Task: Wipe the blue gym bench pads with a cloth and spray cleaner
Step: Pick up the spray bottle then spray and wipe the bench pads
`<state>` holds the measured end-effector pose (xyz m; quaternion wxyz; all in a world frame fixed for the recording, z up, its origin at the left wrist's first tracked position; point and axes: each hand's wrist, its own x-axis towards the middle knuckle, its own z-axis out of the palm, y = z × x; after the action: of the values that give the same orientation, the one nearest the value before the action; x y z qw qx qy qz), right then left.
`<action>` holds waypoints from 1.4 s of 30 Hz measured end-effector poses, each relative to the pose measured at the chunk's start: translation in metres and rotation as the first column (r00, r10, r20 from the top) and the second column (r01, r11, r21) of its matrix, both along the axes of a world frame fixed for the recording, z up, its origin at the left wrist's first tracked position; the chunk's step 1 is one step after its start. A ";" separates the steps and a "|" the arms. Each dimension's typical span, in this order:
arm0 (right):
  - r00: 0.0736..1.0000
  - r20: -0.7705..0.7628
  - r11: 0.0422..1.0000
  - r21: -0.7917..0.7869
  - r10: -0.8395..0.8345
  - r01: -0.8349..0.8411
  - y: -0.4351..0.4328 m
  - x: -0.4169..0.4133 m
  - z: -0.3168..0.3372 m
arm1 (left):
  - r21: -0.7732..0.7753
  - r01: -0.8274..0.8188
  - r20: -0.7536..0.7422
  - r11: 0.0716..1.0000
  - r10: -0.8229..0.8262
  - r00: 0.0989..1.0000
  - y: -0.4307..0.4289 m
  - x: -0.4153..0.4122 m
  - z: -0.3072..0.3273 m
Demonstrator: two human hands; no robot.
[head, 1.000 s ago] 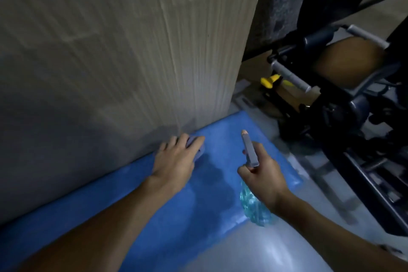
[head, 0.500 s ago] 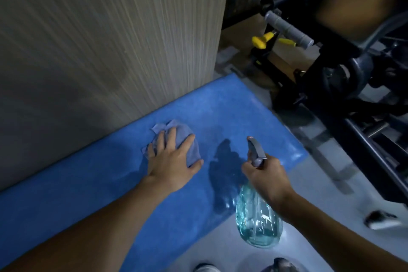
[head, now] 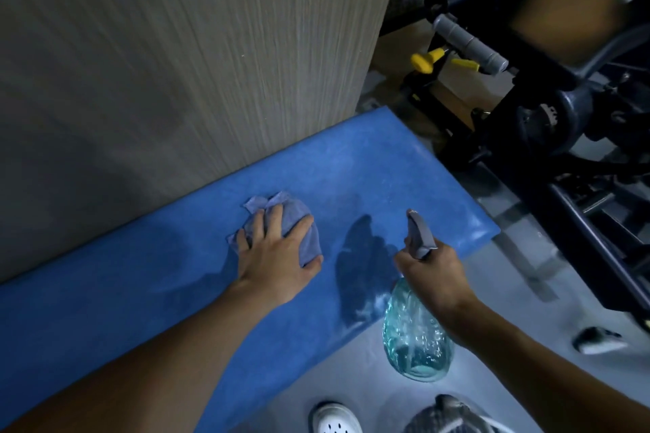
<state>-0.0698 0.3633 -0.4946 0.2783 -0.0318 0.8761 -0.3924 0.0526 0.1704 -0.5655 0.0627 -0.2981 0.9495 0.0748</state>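
A long blue bench pad (head: 369, 179) runs from lower left to its rounded end at the right. My left hand (head: 272, 257) presses a crumpled grey-blue cloth (head: 295, 221) flat on the pad's middle, fingers spread over it. My right hand (head: 434, 272) grips the neck of a clear spray bottle (head: 415, 341) holding pale blue liquid. The bottle hangs over the pad's near edge, and its grey nozzle points away from me over the pad.
A wood-grain wall panel (head: 197, 56) stands right behind the pad. Black gym machinery (head: 548, 116) with grey grips and a yellow pin (head: 427, 58) crowds the right. Grey floor (head: 355, 366) lies below, with my shoes at the bottom edge.
My left hand has drawn the cloth back from the wall edge toward the pad's middle. My right hand and bottle have dropped slightly nearer me, and the view has tilted down.
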 end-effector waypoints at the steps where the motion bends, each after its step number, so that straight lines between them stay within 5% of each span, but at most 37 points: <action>1: 1.000 -0.004 1.000 -0.008 0.012 -0.012 -0.002 0.006 0.001 | 0.000 -0.006 -0.005 1.000 0.006 1.000 0.000 0.005 0.000; 13: 0.986 0.022 0.986 -0.047 0.163 -0.162 -0.011 0.073 -0.009 | 0.040 -0.129 0.018 0.991 0.128 0.992 -0.006 0.090 -0.002; 18: 0.963 -0.071 0.963 0.095 0.259 -0.252 -0.017 0.089 -0.008 | 0.077 -0.171 0.069 0.982 0.166 0.984 -0.010 0.120 0.002; 24: 0.974 -0.025 0.970 -0.088 0.225 -0.227 -0.024 0.117 -0.011 | 0.092 -0.221 0.073 0.971 0.214 0.974 -0.013 0.157 0.003; 34: 0.934 -0.008 0.930 -0.090 0.356 -0.355 -0.062 0.173 -0.010 | 0.102 -0.330 0.093 0.938 0.321 0.942 -0.023 0.229 0.005; 42: 0.861 -0.096 0.859 0.182 0.500 -0.478 -0.083 0.208 -0.012 | 0.115 -0.397 0.106 0.911 0.386 0.916 -0.030 0.282 0.004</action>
<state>0.1380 0.2801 -0.5063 0.3084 -0.2597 0.8837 -0.2376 0.3344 0.1400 -0.5610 0.1048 -0.4802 0.8599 0.1376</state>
